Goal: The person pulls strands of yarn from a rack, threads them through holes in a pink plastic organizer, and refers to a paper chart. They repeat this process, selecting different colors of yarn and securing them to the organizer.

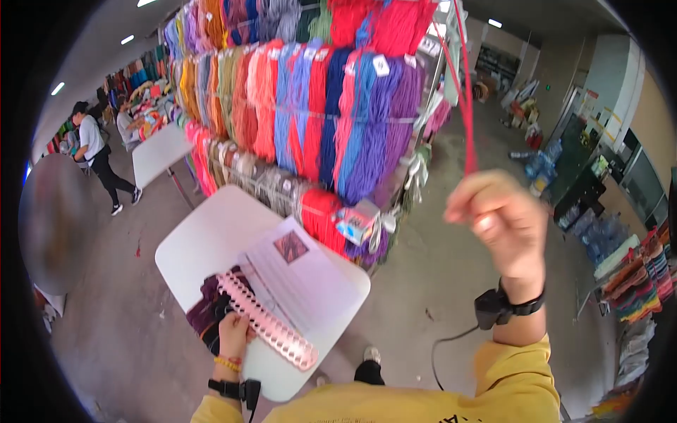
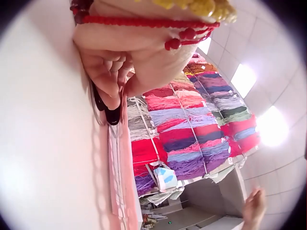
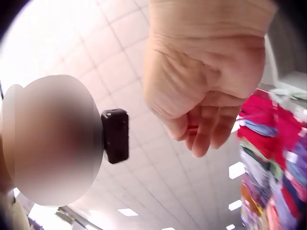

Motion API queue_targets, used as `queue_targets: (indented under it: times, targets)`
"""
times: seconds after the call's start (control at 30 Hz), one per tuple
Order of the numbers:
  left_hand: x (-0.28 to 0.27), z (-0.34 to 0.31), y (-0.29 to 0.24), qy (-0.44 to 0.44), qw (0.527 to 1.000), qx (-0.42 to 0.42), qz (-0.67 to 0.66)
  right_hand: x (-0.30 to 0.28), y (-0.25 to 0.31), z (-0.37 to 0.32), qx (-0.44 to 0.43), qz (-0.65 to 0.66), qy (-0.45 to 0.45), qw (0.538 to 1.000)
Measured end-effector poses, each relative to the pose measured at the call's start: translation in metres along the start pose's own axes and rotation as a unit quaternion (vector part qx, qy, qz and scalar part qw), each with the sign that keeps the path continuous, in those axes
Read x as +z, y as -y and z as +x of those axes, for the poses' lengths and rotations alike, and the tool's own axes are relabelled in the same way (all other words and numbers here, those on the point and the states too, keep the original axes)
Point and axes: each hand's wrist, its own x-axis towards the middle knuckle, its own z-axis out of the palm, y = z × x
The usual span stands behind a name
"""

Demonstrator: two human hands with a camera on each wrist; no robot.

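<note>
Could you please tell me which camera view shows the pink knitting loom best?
The head view: the pink loom lies full length, pegs visible, on the white table, the left hand gripping its side. The left wrist view shows only a pink strip below the fingers; the right wrist view, none.

The red strand [image 1: 467, 106] is running out past the top edge of the head view, so its upper end is not showing. Its lower end is disappearing inside the curled fingers [image 3: 206, 129] of the right hand [image 1: 504, 222], which is showing blurred. The left hand [image 1: 233, 337] is covering the near end of the pink loom [image 1: 271, 328] and part of the dark yarn [image 1: 206, 304] at the table's [image 1: 197, 243] near left edge; which of them its fingers are gripping is not showing. Print on the paper sheet [image 1: 310, 282] is coming out too small to read
</note>
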Motion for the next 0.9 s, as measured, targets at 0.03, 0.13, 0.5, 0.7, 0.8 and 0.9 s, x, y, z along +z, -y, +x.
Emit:
queue_targets:
  times: [0.03,0.13,0.5,0.7,0.8,0.9]
  targets:
    - [0.001,0.001,0.001,-0.003,1.000,0.001,0.001,0.009,-0.017,-0.035,0.132,0.080,-0.002,0.988]
    - [0.000,0.005,0.008,-0.006,1.000,0.014,-0.013,0.024,-0.084,-0.188,0.522,0.095,0.070,0.845]
    - [0.001,0.009,0.018,-0.051,0.979,-0.012,-0.195,0.020,-0.131,-0.189,0.384,-0.165,-0.315,0.852]
    - [0.002,0.007,0.014,-0.074,0.980,0.006,-0.183,0.223,-0.117,-0.073,0.333,0.163,0.075,0.926]
    - [0.002,0.003,0.009,-0.062,0.981,-0.005,-0.184,0.303,-0.125,-0.064,0.320,0.156,0.228,0.906]
    - [0.001,0.000,0.005,-0.045,0.979,-0.011,-0.201,0.348,-0.134,-0.064,0.179,0.063,0.257,0.948]
